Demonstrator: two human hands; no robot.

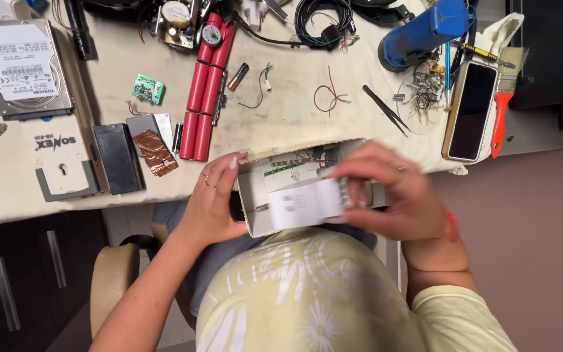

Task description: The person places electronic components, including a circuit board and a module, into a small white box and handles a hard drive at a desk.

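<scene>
I see the left hand [213,202] clamped on the 9 o'clock end of an open grey casing [259,208], fingers curled over its rim, held just below the table [281,117] edge. Right hand [395,192], fingers pinched together on a blurred white block [307,203] in the casing's mouth. Red battery pack [204,85] at 11 o'clock; phone [470,111] and red-handled brush [502,104] at 2 o'clock.
</scene>
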